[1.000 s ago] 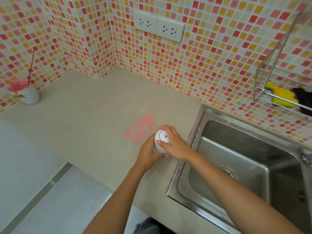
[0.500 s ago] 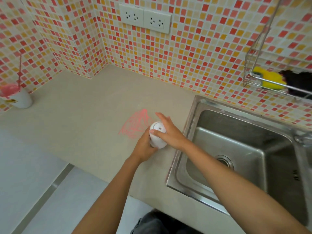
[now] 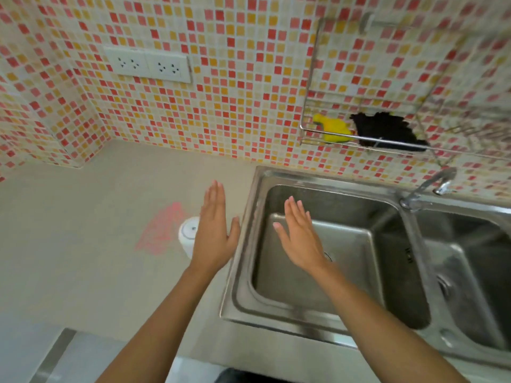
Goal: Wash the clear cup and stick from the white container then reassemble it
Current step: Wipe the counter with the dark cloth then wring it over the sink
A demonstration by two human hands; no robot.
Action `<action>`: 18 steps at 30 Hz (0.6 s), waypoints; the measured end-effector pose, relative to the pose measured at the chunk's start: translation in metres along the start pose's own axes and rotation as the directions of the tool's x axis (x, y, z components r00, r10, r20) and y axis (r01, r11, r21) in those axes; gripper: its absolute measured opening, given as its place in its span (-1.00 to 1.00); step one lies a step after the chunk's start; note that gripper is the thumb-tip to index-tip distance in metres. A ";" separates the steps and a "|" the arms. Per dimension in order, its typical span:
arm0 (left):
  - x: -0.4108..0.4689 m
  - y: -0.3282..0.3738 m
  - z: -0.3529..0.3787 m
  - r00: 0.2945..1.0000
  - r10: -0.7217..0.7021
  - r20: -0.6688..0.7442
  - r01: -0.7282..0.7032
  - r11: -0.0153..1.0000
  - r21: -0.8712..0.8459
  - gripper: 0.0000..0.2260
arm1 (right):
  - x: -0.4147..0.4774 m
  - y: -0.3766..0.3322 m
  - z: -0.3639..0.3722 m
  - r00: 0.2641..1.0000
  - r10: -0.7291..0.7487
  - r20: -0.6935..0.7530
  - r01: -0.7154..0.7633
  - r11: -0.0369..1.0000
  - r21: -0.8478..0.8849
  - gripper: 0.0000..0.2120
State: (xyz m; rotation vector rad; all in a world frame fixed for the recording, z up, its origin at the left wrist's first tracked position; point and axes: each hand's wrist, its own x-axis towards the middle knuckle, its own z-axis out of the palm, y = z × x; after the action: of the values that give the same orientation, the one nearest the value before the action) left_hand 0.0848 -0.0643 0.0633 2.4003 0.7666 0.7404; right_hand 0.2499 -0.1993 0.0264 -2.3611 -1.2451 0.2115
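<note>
The white container (image 3: 187, 235) with its round lid stands upright on the beige counter, just left of the sink. My left hand (image 3: 214, 233) hovers flat over the counter right beside it, fingers straight, partly covering its right side and holding nothing. My right hand (image 3: 298, 236) is spread flat above the left sink basin (image 3: 359, 286), also empty. The clear cup and stick are not visible as separate parts.
A red light pattern (image 3: 163, 230) lies on the beige counter (image 3: 83, 244) left of the container. A tap (image 3: 425, 189) stands between the two basins. A wall rack (image 3: 367, 139) holds a yellow sponge (image 3: 331, 128) and a black scrubber (image 3: 384, 128). Sockets (image 3: 149, 64) sit on the tiled wall.
Both hands let go of the white container and lifted away with fingers straight. The right hand moved over the sink. The view swung right, so the pink-topped cup at far left is gone.
</note>
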 end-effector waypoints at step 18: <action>0.177 0.180 0.099 0.937 0.322 0.133 -0.342 0.785 0.516 -0.38 | 0.137 0.093 -0.240 0.959 0.267 -0.092 -0.275 0.957 -0.097 -0.25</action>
State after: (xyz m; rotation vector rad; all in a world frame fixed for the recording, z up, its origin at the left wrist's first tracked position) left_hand 0.3334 -0.1086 0.1604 3.1084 0.5889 0.6724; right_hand 0.4798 -0.2107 0.2053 -2.6046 -0.9142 0.1389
